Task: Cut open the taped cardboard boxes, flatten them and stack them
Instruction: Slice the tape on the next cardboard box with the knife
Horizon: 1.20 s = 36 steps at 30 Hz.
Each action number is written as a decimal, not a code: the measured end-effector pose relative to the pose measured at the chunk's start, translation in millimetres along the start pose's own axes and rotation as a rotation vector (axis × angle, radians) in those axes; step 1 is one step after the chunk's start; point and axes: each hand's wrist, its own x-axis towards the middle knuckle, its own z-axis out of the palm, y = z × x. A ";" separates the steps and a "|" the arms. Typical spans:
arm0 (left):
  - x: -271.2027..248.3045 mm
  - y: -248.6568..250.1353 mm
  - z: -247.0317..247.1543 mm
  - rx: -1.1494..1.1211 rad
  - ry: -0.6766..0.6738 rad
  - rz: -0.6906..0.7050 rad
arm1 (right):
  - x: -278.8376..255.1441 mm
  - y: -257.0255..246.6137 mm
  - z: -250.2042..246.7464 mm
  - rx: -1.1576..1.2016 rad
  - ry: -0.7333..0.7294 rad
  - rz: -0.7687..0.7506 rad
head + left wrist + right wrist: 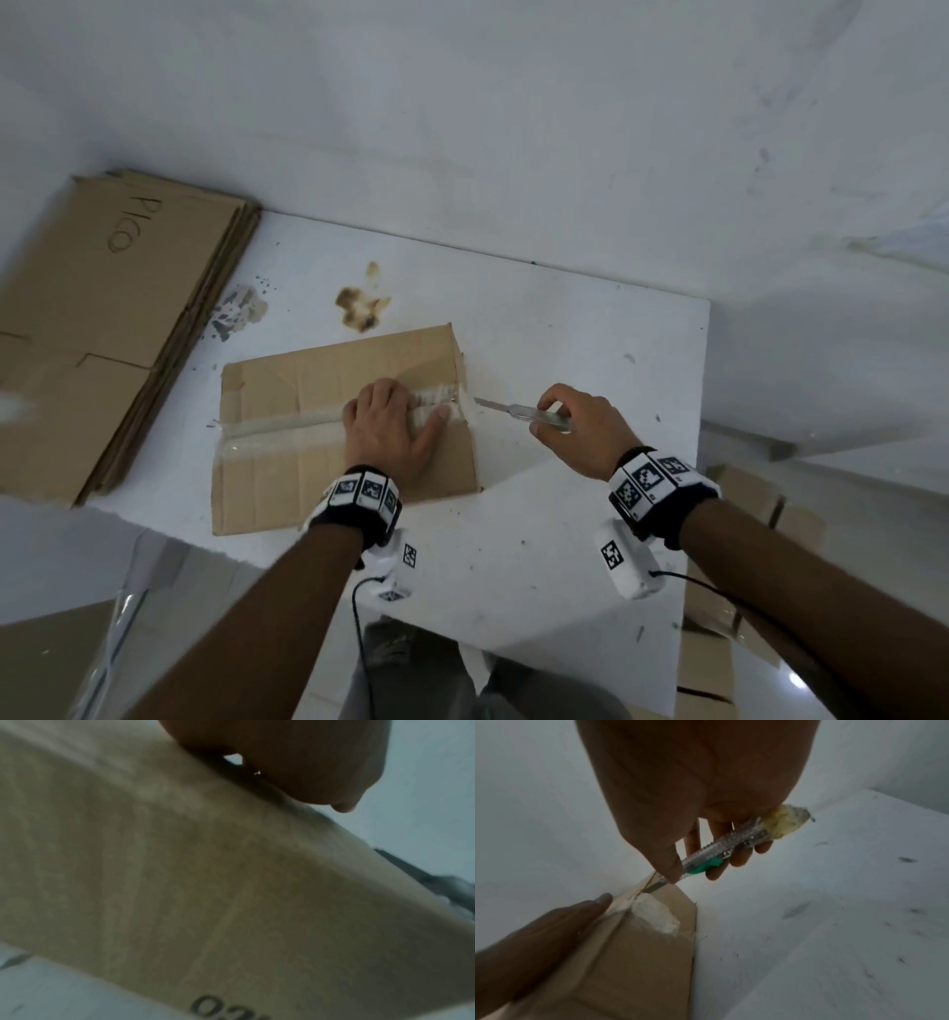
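A brown cardboard box (287, 390) sealed with clear tape (277, 429) along its top seam lies on the white table (590, 334). My left hand (393, 429) presses flat on the box top near its right end, fingers spread over the tape. My right hand (580, 424) grips a metal utility knife (534, 413) with a green slider (704, 867). Its blade tip (652, 888) touches the box's right end at the seam, just above the folded-down tape (655, 914). The left wrist view shows blurred cardboard (205, 882) close up under the hand (295, 760).
A stack of flattened cardboard (102, 318) marked "PICO" lies at the table's left. Brown stains (362, 306) mark the tabletop behind the box. More cardboard boxes (750, 509) sit below the table's right edge. A white wall (513, 128) rises behind.
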 end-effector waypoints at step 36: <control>-93.8 -23.7 -154.2 -0.101 -0.436 0.104 | 28.7 29.3 62.6 0.040 -0.105 -0.015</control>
